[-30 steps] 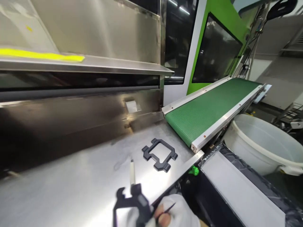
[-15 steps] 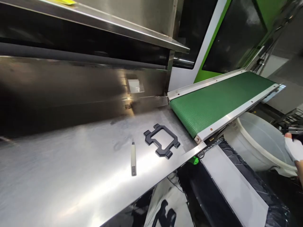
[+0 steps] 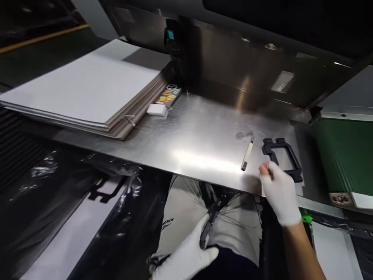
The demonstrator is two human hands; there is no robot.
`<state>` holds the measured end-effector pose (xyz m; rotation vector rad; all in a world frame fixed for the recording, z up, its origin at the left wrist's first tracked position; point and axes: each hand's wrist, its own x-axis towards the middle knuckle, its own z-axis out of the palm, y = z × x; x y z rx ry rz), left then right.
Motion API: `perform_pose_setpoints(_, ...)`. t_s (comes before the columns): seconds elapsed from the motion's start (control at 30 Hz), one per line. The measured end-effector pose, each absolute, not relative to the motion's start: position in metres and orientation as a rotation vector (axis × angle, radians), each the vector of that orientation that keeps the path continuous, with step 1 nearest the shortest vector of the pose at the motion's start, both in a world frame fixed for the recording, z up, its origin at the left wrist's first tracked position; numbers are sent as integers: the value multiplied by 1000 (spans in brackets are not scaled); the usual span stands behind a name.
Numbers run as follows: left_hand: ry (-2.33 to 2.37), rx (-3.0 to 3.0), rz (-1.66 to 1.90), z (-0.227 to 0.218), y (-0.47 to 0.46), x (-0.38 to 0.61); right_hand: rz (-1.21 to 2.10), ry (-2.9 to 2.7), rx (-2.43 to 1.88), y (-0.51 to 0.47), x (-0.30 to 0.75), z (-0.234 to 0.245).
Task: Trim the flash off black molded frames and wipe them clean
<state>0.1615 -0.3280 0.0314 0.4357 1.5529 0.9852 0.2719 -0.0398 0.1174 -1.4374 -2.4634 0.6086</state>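
My left hand (image 3: 188,254), in a white glove, is low over my lap and closed on a black plastic frame (image 3: 211,223), seen nearly edge-on. My right hand (image 3: 279,190), also gloved with a bare fingertip showing, hovers at the table's front edge. Its fingers are curled and I see nothing in them. Just behind it, another black plastic frame (image 3: 295,171) lies flat on the metal table (image 3: 204,132), partly hidden by the hand. A slim knife with a cream handle (image 3: 247,154) lies to the left of that hand, blade end pointing away.
Stacked white sheets (image 3: 87,85) fill the table's left part, with a patterned phone (image 3: 169,96) and a small white block (image 3: 156,110) beside them. A green conveyor belt (image 3: 346,151) adjoins on the right. At lower left, a black frame (image 3: 106,190) lies in a plastic-lined box.
The view has swung left from the conveyor and bin to the table and my lap. My right hand has come from beside the white bin to the table edge. My left hand is now visible.
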Motion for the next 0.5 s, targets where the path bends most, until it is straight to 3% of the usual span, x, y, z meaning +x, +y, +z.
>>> perform_pose_setpoints(0.1, 1593, 362, 1003, 39, -333, 167, 482, -2600, -1687, -2, 193, 118)
perform_pose_setpoints(0.23, 1666, 300, 990, 41, -346, 172, 590, -2695, -1678, 15, 169, 108)
perform_pose_setpoints(0.3, 1661, 282, 1002, 39, -348, 173, 878, -2694, -1554, 2, 187, 107)
perform_pose_setpoints(0.43, 1619, 261, 1005, 34, -344, 171, 1839, -2534, -1170, -52, 260, 113)
perform_pose_setpoints(0.5, 1595, 305, 1024, 34, -339, 168, 2030, -2524, -977, -89, 294, 110)
